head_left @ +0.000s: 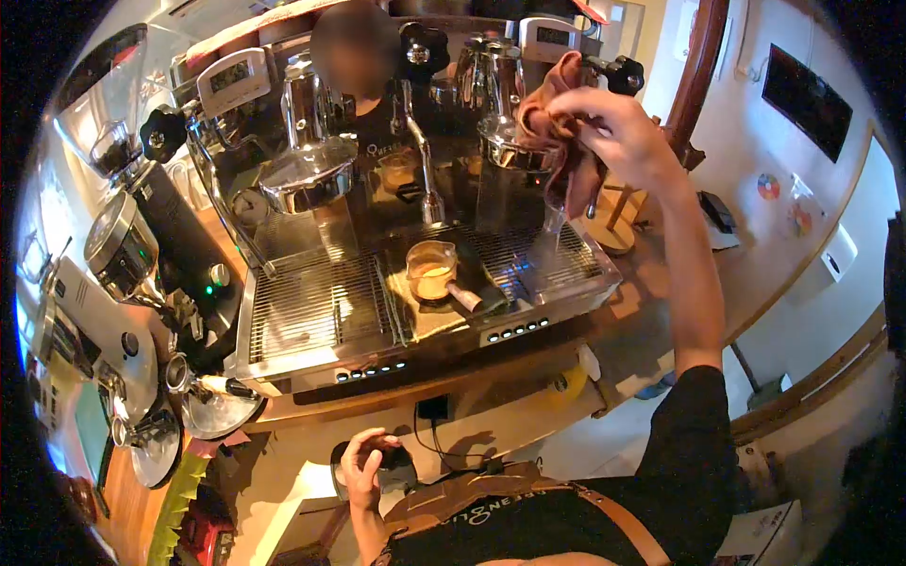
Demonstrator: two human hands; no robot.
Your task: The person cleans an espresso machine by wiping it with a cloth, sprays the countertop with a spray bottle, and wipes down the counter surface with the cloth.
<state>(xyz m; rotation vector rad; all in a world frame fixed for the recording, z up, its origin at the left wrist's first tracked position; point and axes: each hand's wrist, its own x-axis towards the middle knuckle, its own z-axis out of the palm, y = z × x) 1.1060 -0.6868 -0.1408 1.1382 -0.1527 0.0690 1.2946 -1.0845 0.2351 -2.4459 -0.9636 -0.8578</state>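
My right hand (623,132) is raised at the right side of the espresso machine (283,351). Its fingers grip a brown cloth (574,174), which hangs down around the right steam wand; most of the wand is hidden by it. Low in front of my body, my left hand (364,469) is held with loosely bent fingers apart, nothing in it. On the middle of the drip tray (316,292) stands a small glass pitcher (432,267) with a wooden handle and brown liquid inside. A faint haze shows over the tray's right part.
Coffee grinders (123,241) line the left side. Portafilters (222,385) rest on the wooden counter at lower left. A round wooden stand (613,226) sits right of the machine. Steam wands and group heads (307,174) stick out above the tray. A dark screen (807,102) hangs on the right wall.
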